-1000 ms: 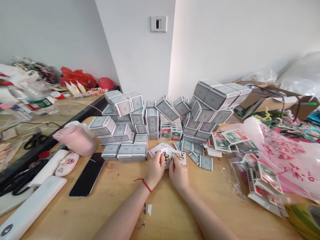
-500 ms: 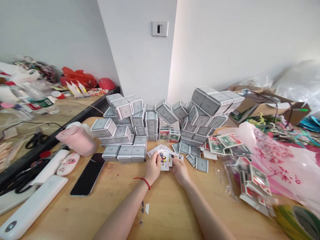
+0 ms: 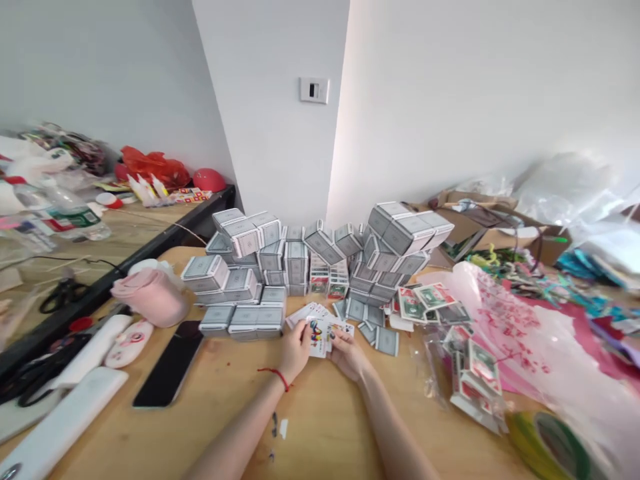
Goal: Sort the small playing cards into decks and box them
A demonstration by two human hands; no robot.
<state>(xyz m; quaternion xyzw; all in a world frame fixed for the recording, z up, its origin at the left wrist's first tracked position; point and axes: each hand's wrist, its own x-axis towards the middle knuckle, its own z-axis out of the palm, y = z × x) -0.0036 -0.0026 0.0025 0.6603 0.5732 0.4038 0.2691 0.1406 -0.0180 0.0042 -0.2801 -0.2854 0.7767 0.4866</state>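
Face-up playing cards (image 3: 318,339) are held low over the wooden table between my two hands. A joker with a colourful figure is at the front. My left hand (image 3: 296,348), with a red string bracelet at the wrist, pinches the left edge of these cards. My right hand (image 3: 349,353) is closed on cards at the right, dark nails on top. Just beyond my fingers lie fanned white cards (image 3: 309,311). Several face-down grey cards (image 3: 387,341) lie loose to the right. Behind them rise stacks of grey-backed decks (image 3: 257,320).
Left of my arms lie a black phone (image 3: 169,367), a pink cloth roll (image 3: 151,298) and a long white device (image 3: 67,427). On the right are red-and-green card boxes (image 3: 480,373), pink-printed plastic (image 3: 520,320) and a roll of yellow-green tape (image 3: 550,443). Standing boxes (image 3: 319,283) fill the stack gap.
The view has tilted up and turned slightly right, so the scene sits lower and further left. Both hands still hold the cards in nearly the same place.
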